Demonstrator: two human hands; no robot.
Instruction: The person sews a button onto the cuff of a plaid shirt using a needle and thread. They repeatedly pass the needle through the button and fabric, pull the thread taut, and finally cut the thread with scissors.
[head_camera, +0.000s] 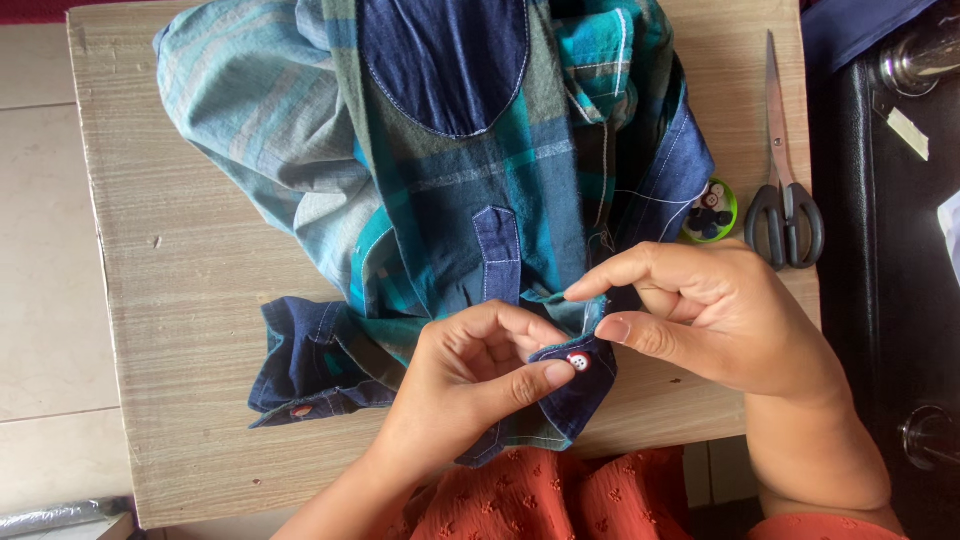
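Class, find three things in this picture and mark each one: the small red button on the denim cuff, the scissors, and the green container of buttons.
red button (578, 361), head view, on its face.
scissors (786, 215), head view, on the dark handle loops.
green container (728, 222), head view, on its right rim.

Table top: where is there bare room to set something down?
The table is bare along its left side, between the plaid shirt and the left edge, and along the front-left strip below the denim cuff. The right side is crowded: scissors, green button dish, both hands.
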